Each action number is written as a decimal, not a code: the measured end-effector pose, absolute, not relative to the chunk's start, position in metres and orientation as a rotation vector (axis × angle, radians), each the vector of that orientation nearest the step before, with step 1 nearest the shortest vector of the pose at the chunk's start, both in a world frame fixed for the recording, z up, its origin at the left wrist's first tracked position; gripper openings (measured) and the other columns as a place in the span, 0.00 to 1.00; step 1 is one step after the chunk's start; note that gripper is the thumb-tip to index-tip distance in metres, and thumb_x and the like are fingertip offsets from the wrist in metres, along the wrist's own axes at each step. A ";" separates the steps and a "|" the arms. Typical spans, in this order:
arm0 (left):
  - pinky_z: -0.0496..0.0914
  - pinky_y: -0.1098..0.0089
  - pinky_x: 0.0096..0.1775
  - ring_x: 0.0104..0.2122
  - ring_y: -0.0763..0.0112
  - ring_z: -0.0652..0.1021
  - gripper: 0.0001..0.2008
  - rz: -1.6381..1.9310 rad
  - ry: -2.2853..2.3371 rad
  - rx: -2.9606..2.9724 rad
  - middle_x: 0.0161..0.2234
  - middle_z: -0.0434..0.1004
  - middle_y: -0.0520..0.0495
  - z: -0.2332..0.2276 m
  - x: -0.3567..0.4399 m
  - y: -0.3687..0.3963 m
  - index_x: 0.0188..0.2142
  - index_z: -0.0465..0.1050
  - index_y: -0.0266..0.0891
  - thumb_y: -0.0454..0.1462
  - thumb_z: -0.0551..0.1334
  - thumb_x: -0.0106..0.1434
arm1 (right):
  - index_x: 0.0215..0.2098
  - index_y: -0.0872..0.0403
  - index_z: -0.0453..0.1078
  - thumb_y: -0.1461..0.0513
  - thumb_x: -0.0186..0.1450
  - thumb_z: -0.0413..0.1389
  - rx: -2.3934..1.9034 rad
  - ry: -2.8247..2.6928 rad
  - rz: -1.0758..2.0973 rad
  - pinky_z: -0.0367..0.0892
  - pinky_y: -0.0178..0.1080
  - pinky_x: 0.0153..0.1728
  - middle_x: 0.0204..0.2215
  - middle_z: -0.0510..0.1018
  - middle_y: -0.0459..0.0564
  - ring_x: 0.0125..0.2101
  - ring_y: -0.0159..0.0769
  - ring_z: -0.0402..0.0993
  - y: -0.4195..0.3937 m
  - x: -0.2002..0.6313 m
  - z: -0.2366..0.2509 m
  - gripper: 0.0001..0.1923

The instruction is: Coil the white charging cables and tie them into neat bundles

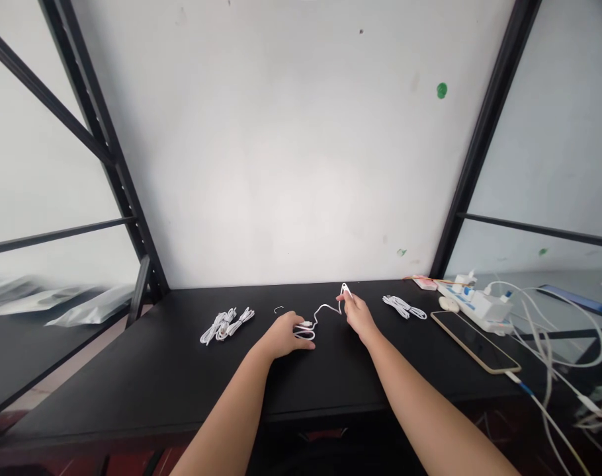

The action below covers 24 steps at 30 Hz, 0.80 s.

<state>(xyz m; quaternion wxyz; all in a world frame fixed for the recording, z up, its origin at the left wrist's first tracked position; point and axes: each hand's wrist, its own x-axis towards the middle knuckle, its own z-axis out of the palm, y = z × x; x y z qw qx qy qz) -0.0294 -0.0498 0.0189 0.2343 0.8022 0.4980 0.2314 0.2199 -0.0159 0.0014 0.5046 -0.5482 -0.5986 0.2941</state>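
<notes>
A white charging cable (322,308) runs between my two hands above the black tabletop. My left hand (282,334) is curled around its looped part, thumb along the near side, with a plug end showing by the fingers. My right hand (359,316) pinches a raised bend of the same cable; the fingertips partly hide what is inside the grip. Left of my left hand lie bundled white cables (221,326), and a short white twist of wire (278,309) rests just beyond it. Another bundled white cable (404,307) is to the right of my right hand.
A phone (474,340) with a cord plugged in lies at the right, near a power strip (472,304) with several adapters. Loose cords (549,350) hang over the right side. Black metal posts (460,198) and a white wall (301,145) border the table.
</notes>
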 end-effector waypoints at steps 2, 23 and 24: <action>0.65 0.67 0.38 0.35 0.64 0.75 0.17 0.698 1.392 2.254 0.34 0.71 0.47 0.017 -0.028 -0.048 0.27 0.74 0.40 0.51 0.69 0.54 | 0.39 0.53 0.73 0.36 0.65 0.42 -1.337 -1.451 0.662 0.58 0.36 0.20 0.18 0.66 0.43 0.18 0.34 0.62 -0.019 0.218 0.003 0.34; 0.61 0.71 0.34 0.27 0.75 0.65 0.17 1.142 1.094 1.635 0.25 0.61 0.56 0.008 -0.019 -0.042 0.27 0.61 0.40 0.46 0.66 0.57 | 0.39 0.54 0.66 0.44 0.69 0.48 -1.070 -1.548 1.016 0.62 0.32 0.19 0.35 0.80 0.52 0.20 0.27 0.68 -0.020 0.197 -0.006 0.22; 0.61 0.71 0.33 0.26 0.76 0.63 0.20 1.151 1.094 1.622 0.24 0.60 0.57 0.009 -0.017 -0.043 0.27 0.60 0.40 0.49 0.67 0.56 | 0.39 0.54 0.66 0.44 0.69 0.48 -1.074 -1.576 1.026 0.61 0.31 0.19 0.32 0.79 0.49 0.19 0.27 0.67 -0.022 0.194 -0.006 0.22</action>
